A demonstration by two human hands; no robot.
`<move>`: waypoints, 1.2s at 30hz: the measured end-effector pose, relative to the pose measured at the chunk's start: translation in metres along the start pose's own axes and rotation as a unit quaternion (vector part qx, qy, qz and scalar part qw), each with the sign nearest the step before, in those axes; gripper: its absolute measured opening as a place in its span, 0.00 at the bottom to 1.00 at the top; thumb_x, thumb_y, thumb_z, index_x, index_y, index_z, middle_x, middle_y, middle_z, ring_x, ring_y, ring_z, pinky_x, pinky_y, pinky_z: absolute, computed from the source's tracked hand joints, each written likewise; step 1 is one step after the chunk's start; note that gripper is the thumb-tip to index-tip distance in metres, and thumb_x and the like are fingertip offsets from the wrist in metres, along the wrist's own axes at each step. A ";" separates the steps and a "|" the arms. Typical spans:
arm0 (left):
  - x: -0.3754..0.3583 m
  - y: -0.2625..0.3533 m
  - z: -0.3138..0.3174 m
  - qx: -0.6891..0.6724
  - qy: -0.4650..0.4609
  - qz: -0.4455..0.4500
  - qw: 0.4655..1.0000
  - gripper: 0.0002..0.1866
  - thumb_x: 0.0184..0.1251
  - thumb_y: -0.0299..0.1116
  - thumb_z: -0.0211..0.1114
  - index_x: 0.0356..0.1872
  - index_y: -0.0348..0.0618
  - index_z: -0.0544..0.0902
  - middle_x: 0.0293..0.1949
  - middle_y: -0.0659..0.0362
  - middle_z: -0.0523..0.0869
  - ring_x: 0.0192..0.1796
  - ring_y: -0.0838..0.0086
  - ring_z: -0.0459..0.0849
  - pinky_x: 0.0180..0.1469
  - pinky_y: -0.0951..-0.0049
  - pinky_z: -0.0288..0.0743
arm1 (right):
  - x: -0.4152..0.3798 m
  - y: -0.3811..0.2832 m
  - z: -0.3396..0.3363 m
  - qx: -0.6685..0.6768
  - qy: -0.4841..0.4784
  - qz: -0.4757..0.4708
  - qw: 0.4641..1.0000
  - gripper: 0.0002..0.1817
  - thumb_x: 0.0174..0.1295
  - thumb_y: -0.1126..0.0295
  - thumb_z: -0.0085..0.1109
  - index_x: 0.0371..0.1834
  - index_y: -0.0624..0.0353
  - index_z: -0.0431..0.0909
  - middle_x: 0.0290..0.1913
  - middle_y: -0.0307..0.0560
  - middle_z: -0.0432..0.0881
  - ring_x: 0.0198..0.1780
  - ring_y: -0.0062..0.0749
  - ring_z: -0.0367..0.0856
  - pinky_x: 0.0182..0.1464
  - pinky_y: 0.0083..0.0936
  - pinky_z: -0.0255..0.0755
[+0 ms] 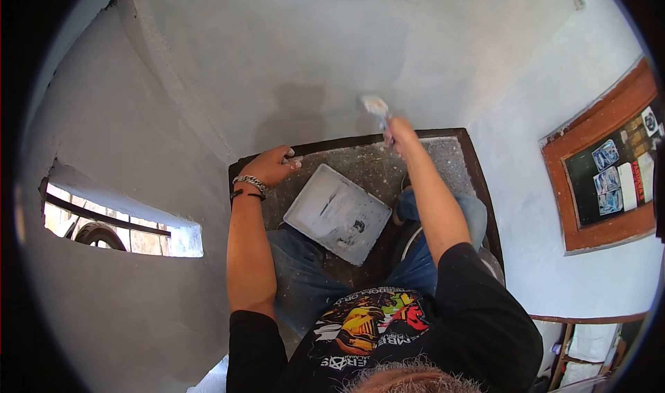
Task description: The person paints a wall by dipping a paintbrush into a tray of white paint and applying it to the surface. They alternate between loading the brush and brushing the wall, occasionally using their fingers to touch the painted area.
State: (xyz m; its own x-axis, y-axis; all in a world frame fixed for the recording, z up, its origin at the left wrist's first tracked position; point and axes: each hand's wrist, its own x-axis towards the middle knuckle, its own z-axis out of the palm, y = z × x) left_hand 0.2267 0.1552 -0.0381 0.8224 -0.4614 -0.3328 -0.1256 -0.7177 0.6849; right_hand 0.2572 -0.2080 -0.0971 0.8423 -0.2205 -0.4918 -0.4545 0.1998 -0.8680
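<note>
My right hand (400,133) is wrapped round the handle of a paintbrush (375,105), arm stretched forward. The brush's pale, paint-covered head is up at the grey-white wall (443,40). My left hand (271,164) is held out by the foot of the wall, over the dark floor edging, with fingers partly bent and apart, holding nothing. White smears show on its fingertips. A shallow grey paint tray (325,192) lies between my legs, its inside coated with pale paint and marked by dark patches.
The speckled dark floor (443,150) is bordered by a brown edge. A wall on the left has a slot opening (187,240), with a tyre (100,235) beyond it. At right, a wooden frame (557,185) holds stickers. Shelves (589,351) stand at lower right.
</note>
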 end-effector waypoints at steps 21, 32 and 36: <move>0.001 -0.002 -0.004 -0.001 0.015 -0.007 1.000 0.29 0.66 0.46 0.63 0.61 0.36 0.74 0.47 0.48 0.85 0.49 0.63 0.84 0.54 0.67 0.74 | 0.055 0.074 0.037 -0.198 0.151 -0.261 0.933 0.13 0.68 0.66 0.47 0.34 0.65 0.75 0.24 0.55 0.78 0.27 0.45 0.78 0.31 0.39 0.69; -0.004 -0.015 -0.002 0.014 0.021 0.000 1.000 0.28 0.66 0.47 0.63 0.59 0.36 0.75 0.45 0.50 0.86 0.49 0.64 0.84 0.52 0.68 0.74 | -0.052 -0.069 0.034 -0.005 0.069 -0.244 0.967 0.09 0.71 0.66 0.46 0.39 0.59 0.74 0.25 0.38 0.72 0.16 0.18 0.63 0.16 0.20 0.56; -0.013 -0.005 -0.007 0.017 0.034 -0.007 0.999 0.28 0.66 0.47 0.64 0.59 0.36 0.75 0.45 0.50 0.86 0.49 0.66 0.84 0.53 0.68 0.74 | -0.110 -0.125 0.048 0.063 -0.019 -0.375 0.925 0.09 0.72 0.65 0.47 0.41 0.59 0.74 0.26 0.36 0.72 0.17 0.14 0.62 0.16 0.17 0.55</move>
State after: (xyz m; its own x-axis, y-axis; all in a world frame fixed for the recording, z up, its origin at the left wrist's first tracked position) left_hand 0.2206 0.1691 -0.0326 0.8593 -0.4166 -0.2968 -0.1325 -0.7417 0.6575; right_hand 0.2350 -0.1625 0.0686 0.9178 -0.3081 0.2503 0.2968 0.1138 -0.9481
